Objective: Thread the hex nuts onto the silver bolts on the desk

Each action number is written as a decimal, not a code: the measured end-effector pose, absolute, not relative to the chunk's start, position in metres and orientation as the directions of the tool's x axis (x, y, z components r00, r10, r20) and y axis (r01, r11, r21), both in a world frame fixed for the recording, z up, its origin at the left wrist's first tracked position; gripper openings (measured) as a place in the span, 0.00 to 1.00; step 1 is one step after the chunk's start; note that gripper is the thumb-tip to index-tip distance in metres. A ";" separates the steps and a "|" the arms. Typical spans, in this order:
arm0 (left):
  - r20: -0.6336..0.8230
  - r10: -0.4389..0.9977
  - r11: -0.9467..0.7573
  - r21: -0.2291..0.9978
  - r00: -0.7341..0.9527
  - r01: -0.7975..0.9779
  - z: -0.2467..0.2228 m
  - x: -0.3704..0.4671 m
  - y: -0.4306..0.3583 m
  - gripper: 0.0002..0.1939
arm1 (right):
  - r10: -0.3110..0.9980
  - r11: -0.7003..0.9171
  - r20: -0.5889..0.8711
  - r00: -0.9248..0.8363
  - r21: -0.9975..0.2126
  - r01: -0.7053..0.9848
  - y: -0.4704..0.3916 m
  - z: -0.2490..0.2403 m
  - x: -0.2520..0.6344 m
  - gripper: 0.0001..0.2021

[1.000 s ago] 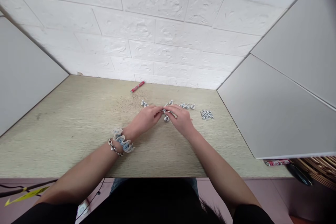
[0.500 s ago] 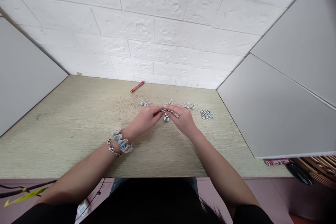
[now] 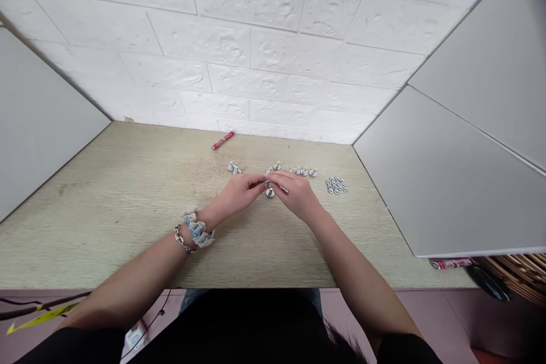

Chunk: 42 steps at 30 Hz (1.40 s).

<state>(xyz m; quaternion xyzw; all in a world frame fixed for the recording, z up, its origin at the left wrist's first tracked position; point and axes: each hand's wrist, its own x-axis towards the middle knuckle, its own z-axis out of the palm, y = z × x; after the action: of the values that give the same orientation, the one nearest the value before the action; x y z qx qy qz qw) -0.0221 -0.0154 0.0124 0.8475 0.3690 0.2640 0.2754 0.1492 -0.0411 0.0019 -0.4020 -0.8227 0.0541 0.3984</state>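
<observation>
Over the middle of the table, my left hand [image 3: 244, 189] and my right hand [image 3: 295, 190] meet fingertip to fingertip, both closed in a pinch. Between them is a small silvery metal piece [image 3: 267, 181], mostly covered by the fingers, so its exact kind is hidden. Just below the fingertips a bolt with a wide washer [image 3: 270, 193] stands upright on its head. Several similar bolts [image 3: 304, 172] stand in a row behind my right hand. Two more bolts [image 3: 234, 168] are beyond my left hand, and another bolt [image 3: 277, 165] stands behind the fingertips.
A cluster of several nuts [image 3: 336, 185] lies to the right on the wooden table [image 3: 128, 199]. Near the back wall rests a red marker-like stick [image 3: 223, 140]. White panels [image 3: 460, 182] close off the sides. A red tube [image 3: 452, 263] lies by the right front corner.
Both hands stay at the same place. The fingers have shifted slightly around the metal piece, and less of it shows now.
</observation>
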 end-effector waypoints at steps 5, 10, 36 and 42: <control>0.333 0.744 -0.649 0.564 0.579 0.511 0.010 -0.022 -0.016 0.12 | 0.750 0.622 0.566 -0.342 -0.429 0.655 -0.041 0.002 0.149 0.11; 0.385 0.700 -0.712 0.442 0.601 0.546 0.006 -0.023 -0.015 0.13 | 0.805 0.549 0.536 -0.255 -0.511 0.661 -0.040 -0.002 0.148 0.08; 0.466 0.616 -0.786 0.313 0.636 0.533 0.001 -0.023 -0.016 0.12 | 0.883 0.417 0.413 -0.222 -0.478 0.773 -0.044 0.006 0.146 0.13; 0.446 0.667 -0.745 0.399 0.597 0.534 0.002 -0.023 -0.015 0.12 | 0.843 0.489 0.487 -0.226 -0.522 0.699 -0.043 0.003 0.144 0.07</control>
<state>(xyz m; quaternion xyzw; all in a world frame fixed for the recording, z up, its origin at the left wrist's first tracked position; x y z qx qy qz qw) -0.0231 -0.0146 0.0019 0.8865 0.3387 0.2945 0.1124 0.1443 -0.0430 0.0032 -0.4963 -0.7769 0.0964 0.3753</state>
